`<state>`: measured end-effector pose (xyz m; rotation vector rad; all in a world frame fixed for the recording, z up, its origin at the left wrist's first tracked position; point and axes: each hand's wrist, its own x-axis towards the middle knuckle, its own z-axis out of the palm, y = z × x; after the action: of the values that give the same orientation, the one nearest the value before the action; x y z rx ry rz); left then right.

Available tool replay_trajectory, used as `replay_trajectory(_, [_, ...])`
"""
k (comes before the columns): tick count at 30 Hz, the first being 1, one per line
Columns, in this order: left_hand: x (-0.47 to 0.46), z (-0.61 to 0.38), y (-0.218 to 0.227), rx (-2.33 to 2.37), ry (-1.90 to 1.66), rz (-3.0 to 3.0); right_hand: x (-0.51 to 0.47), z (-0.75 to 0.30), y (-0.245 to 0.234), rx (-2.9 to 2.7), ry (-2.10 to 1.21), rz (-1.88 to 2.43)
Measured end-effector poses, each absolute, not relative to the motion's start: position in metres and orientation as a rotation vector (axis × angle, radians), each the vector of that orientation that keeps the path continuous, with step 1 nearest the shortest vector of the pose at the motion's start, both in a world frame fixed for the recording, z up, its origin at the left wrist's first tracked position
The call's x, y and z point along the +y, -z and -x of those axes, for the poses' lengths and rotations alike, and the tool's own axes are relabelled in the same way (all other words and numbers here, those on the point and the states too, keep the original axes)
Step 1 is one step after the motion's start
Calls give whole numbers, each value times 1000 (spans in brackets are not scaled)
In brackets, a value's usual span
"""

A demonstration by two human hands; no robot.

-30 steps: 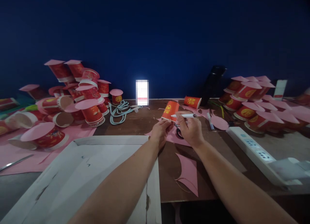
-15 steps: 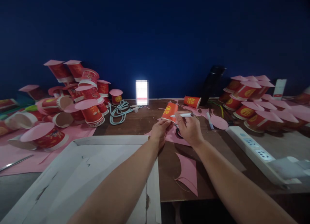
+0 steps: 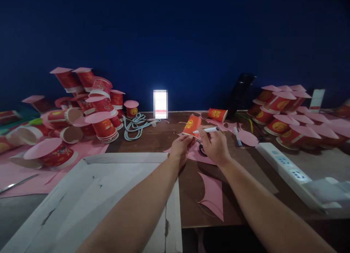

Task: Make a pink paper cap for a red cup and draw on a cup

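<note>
A red paper cup (image 3: 192,125) with yellow lettering is tilted in my left hand (image 3: 180,149), whose fingers grip it near the rim. My right hand (image 3: 216,145) is closed around a white marker pen (image 3: 209,130), its tip at the cup's side. Below my hands, a black roll or ring (image 3: 201,149), partly hidden, rests on pink paper (image 3: 194,156). Another red paper cup (image 3: 217,115) lies on its side beyond my right hand. A second pen (image 3: 237,137) and a pink paper disc (image 3: 248,138) lie to the right.
Red cups with pink discs are piled at left (image 3: 102,127) and right (image 3: 299,130). A white shallow box (image 3: 109,194) fills the front left. A power strip (image 3: 283,165), coiled cable (image 3: 135,127), black bottle (image 3: 240,94), lit phone (image 3: 160,104) and pink paper scrap (image 3: 212,196) are also on the table.
Almost nothing differs. The marker tip has shifted very slightly along the cup; both hands keep their grip.
</note>
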<state>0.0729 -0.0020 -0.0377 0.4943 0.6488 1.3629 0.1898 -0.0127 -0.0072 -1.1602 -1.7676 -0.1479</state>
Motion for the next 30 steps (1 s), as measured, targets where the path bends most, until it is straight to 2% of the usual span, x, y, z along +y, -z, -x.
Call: replay_trajectory(30, [0, -71, 39, 615, -1361, -519, -12, -188, 8, -1730, 126, 1192])
